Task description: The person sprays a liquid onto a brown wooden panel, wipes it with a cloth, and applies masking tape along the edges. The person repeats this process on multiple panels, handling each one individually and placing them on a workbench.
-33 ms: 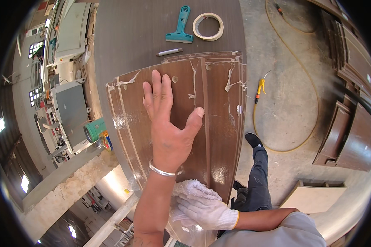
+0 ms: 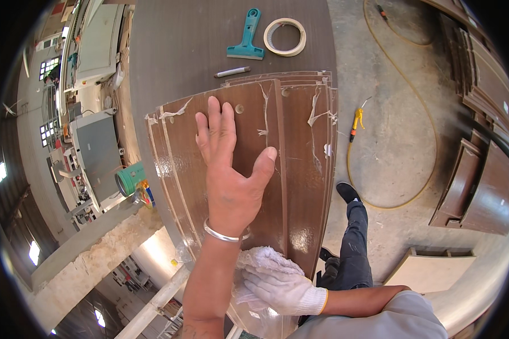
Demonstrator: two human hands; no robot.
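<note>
My bare left hand (image 2: pixel 233 175), with a silver bangle at the wrist, is spread over the upper panel of a stack of glossy brown panels (image 2: pixel 302 186). Its fingers point to the far edge, and nothing is in them; whether the palm presses down is hidden. My right hand (image 2: pixel 283 288) wears a white knitted glove. It is closed on a white cloth (image 2: pixel 268 261) that lies on the panel's near part, beside my left forearm. Torn strips of clear film (image 2: pixel 316 117) cling to the panel's far end and edges.
Beyond the stack, a teal scraper (image 2: pixel 246 42), a tape roll (image 2: pixel 285 37) and a pen-like stick (image 2: pixel 232 72) lie on the dark tabletop (image 2: pixel 181 45). A yellow air gun (image 2: pixel 357 120) with its hose rests on the floor at right. More panels (image 2: pixel 486 186) lean farther right.
</note>
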